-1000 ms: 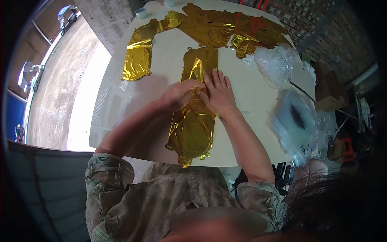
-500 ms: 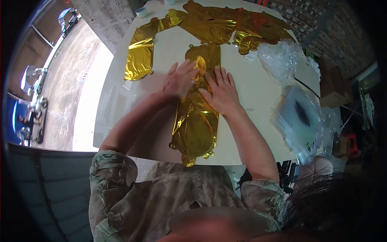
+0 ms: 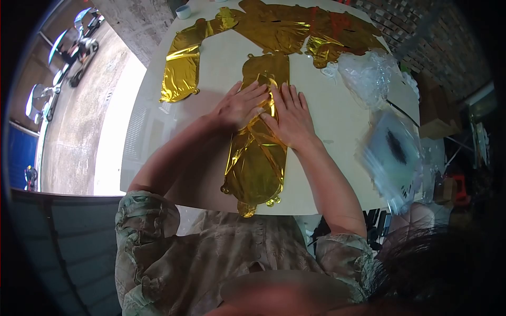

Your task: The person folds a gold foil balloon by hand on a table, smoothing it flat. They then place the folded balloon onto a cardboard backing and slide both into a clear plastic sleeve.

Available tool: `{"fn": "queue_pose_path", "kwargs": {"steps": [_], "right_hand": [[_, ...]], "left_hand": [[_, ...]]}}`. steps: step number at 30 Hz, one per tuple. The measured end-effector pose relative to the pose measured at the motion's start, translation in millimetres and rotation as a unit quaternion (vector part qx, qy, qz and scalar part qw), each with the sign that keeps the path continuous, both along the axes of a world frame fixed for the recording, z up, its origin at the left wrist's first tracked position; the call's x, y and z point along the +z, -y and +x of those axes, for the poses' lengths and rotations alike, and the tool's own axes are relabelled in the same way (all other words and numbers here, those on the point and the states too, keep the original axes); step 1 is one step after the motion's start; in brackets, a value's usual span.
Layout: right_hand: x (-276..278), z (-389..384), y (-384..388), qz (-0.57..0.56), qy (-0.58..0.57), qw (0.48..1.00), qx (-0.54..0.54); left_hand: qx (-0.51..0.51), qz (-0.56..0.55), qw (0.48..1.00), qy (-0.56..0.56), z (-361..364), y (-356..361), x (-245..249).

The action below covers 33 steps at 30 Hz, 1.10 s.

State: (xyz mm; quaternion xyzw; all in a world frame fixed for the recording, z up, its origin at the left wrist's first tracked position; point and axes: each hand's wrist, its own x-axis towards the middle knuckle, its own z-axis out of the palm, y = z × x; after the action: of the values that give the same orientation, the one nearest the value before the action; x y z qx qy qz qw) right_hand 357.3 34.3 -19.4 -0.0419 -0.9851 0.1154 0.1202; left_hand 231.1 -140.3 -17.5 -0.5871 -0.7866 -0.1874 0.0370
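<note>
A deflated gold foil balloon (image 3: 256, 176) lies lengthwise in front of me, creased and folded in its middle, with small round tabs at its near end. My left hand (image 3: 240, 108) rests palm down on the left side of its middle, fingers stretched toward the far right. Flat on the right side of the same foil lies my right hand (image 3: 293, 120), fingers extended forward and its thumb pointing at my left hand. Both hands are open and the fingertips nearly meet over a shiny fold. What lies under the palms is hidden.
More flat gold foil balloons (image 3: 271, 26) spread along the table's (image 3: 211, 73) far side, one reaching down the left (image 3: 182, 71). At right are crumpled clear plastic (image 3: 369, 79) and a stack of clear plastic bags (image 3: 392, 152). A small white cup (image 3: 183, 12) stands at the far left.
My left hand has slid slightly right and down, closer to my right hand, and its fingers are nearer together. The right hand has barely moved. Outside, a vehicle has come into view.
</note>
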Motion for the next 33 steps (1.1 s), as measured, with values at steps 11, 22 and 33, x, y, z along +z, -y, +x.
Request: {"fn": "queue_pose_path", "kwargs": {"steps": [11,22,33], "right_hand": [[-7,0,-2,0.049,0.008,0.999,0.004],[-8,1,-2,0.05,0.002,0.999,0.006],[-5,1,-1,0.046,0.006,0.999,0.009]], "left_hand": [[-0.018,-0.107,0.993,0.033,-1,21,20],[-0.058,-0.074,0.995,0.012,-4,27,21],[0.329,0.066,0.905,0.262,-106,-39,22]]}}
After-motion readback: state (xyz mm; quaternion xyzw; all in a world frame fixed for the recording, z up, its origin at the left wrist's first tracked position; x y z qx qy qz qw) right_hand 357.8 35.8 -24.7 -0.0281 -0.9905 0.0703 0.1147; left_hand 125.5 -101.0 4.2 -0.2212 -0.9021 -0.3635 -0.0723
